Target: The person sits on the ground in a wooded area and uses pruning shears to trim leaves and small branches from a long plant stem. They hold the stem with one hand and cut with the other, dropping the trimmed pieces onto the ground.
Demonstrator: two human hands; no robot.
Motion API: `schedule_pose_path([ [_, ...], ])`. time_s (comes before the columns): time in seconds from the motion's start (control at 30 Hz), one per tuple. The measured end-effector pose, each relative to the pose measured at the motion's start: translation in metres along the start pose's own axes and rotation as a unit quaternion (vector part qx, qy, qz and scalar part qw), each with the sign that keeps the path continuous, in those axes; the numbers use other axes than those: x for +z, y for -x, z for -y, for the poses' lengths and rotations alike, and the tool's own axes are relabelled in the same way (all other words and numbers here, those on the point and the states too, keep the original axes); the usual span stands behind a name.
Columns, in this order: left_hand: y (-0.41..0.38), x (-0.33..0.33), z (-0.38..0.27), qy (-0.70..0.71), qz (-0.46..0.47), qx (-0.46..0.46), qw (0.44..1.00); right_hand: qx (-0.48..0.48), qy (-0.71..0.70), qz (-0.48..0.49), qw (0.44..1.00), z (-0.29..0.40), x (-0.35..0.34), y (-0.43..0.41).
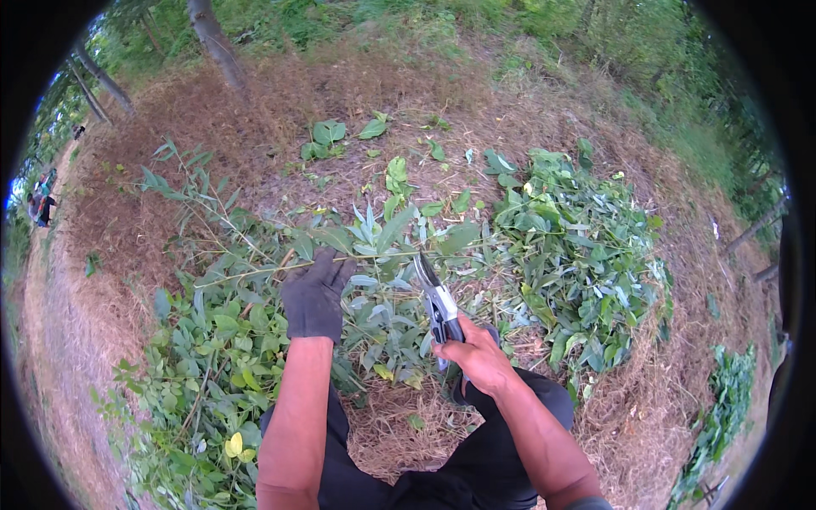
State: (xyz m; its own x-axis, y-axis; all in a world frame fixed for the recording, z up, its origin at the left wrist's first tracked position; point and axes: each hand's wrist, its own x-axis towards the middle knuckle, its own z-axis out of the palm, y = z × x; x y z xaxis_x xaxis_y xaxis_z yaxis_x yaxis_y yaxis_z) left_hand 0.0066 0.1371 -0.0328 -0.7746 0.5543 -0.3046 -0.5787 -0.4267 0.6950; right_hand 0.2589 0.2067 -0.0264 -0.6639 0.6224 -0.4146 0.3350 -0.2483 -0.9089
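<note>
My left hand [314, 296], in a dark work glove, holds a thin leafy branch [382, 255] that runs roughly level across the view. Bare, my right hand [475, 355] grips a pair of pruning shears [438, 305] by the handles. The blades point up and away from me, their tips touching or very near the branch to the right of my glove. Whether the blades are apart is hard to make out. Beneath both hands lie loose cut leaves and sprigs [389, 319]. A longer twig with narrow leaves [220, 217] reaches up to the left.
A heap of cut leafy stems [586, 255] lies at the right, and a mass of green branches [210, 363] at the left. Another leafy pile [720, 408] sits far right. Tree trunks [217, 44] stand beyond the dry grass. People [41, 201] are distant at the left.
</note>
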Motion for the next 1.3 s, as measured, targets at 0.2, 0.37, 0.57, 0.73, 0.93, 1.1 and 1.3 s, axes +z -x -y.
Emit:
schedule_pose_path([
  [0.2, 0.016, 0.011, 0.005, -0.031, 0.040, -0.021, 0.999, 0.010, 0.012, -0.044, 0.999, 0.009, 0.000, 0.000],
  [0.37, 0.025, 0.015, 0.009, -0.037, 0.077, -0.059, 0.995, 0.028, -0.073, -0.082, 0.994, 0.002, 0.000, -0.003],
  [0.57, 0.025, 0.016, 0.017, -0.053, 0.097, -0.130, 0.985, 0.046, -0.098, -0.094, 0.990, -0.004, -0.011, -0.006],
  [0.73, 0.026, 0.016, 0.032, -0.070, 0.114, -0.133, 0.982, 0.044, -0.105, -0.133, 0.985, -0.006, -0.015, -0.007],
  [0.93, 0.023, 0.018, 0.037, -0.079, 0.115, -0.120, 0.983, 0.019, -0.069, -0.186, 0.980, -0.002, -0.022, -0.003],
  [1.1, 0.017, 0.017, 0.029, -0.045, 0.074, -0.071, 0.994, 0.009, -0.109, -0.096, 0.989, -0.004, -0.019, 0.001],
  [1.3, 0.019, 0.015, 0.032, -0.036, 0.124, -0.105, 0.986, 0.007, 0.015, 0.018, 1.000, -0.006, -0.010, -0.003],
])
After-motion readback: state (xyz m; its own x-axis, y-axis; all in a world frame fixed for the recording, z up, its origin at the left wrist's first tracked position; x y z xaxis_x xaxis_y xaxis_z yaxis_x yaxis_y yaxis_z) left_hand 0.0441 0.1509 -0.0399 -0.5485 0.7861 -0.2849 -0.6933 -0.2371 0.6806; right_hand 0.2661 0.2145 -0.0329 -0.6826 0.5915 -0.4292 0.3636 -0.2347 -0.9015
